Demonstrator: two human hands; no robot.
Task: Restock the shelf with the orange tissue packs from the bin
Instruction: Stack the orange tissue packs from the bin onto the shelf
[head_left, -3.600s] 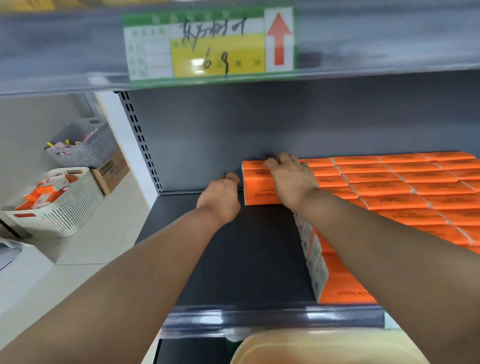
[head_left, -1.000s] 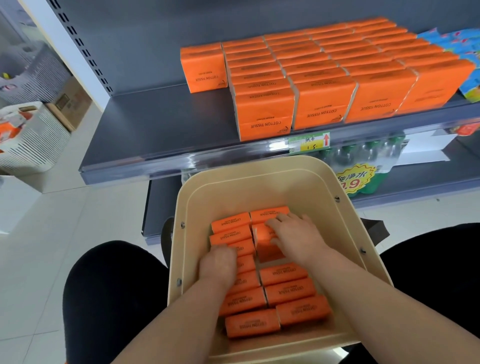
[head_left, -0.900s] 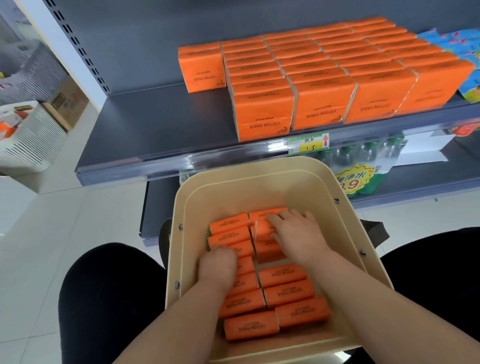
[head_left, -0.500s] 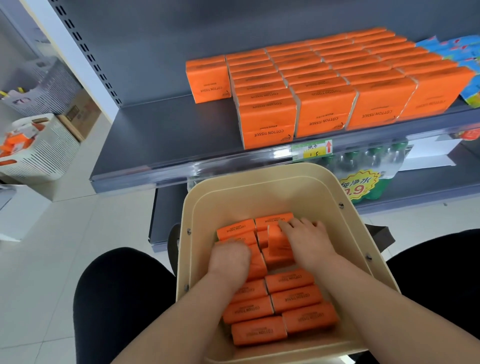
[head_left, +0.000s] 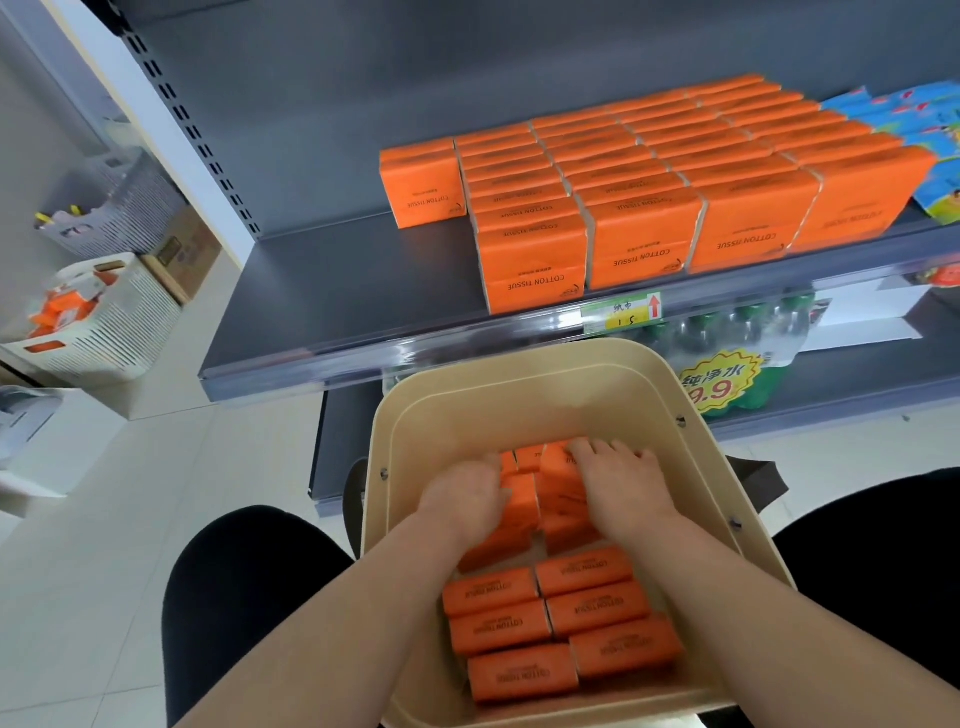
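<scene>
A beige bin (head_left: 524, 374) in front of me holds several orange tissue packs (head_left: 545, 623). My left hand (head_left: 465, 499) and my right hand (head_left: 621, 486) are both down in the bin. They press from either side on a cluster of packs (head_left: 545, 493) stood on edge at the far end, fingers curled round it. Rows of orange packs (head_left: 644, 197) fill the right part of the dark shelf (head_left: 353, 291). One stack (head_left: 422, 182) stands alone at the back left of them.
The shelf's left half is bare. Blue packets (head_left: 930, 140) lie at the far right. Green bottles and a yellow price sign (head_left: 722, 379) sit on the shelf below. White baskets (head_left: 104, 322) stand on the floor at left. My dark-clothed knees flank the bin.
My hands left the shelf and went down into the bin. Over the last second they drew together and tipped a group of far packs up on edge between them.
</scene>
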